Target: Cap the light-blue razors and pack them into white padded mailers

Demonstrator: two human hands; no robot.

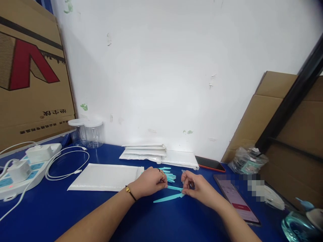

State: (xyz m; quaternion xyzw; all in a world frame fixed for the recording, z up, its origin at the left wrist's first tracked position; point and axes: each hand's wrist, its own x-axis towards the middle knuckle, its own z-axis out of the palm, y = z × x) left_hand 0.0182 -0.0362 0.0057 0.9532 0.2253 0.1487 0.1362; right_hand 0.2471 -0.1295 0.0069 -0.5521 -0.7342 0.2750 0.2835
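Note:
Two slim teal plastic pieces [168,198] fan out over the blue table, their right ends meeting at the fingertips of my right hand [195,186], which is closed on them. My left hand [154,181] is pinched at the left end of the upper piece; its fingertips hide exactly what they grip. Just behind my hands lies a small pile of similar teal pieces [170,177]. To the left of my left hand a white padded envelope [106,177] rests flat, its right end partly behind that hand.
White envelopes [143,152] are stacked by the wall, beside a dark phone [210,163]. A larger phone [237,200], a plastic bag [248,161] and a teal bottle [299,227] stand right. Clear jars [94,134], a cable [68,176] and a power strip [37,171] are left.

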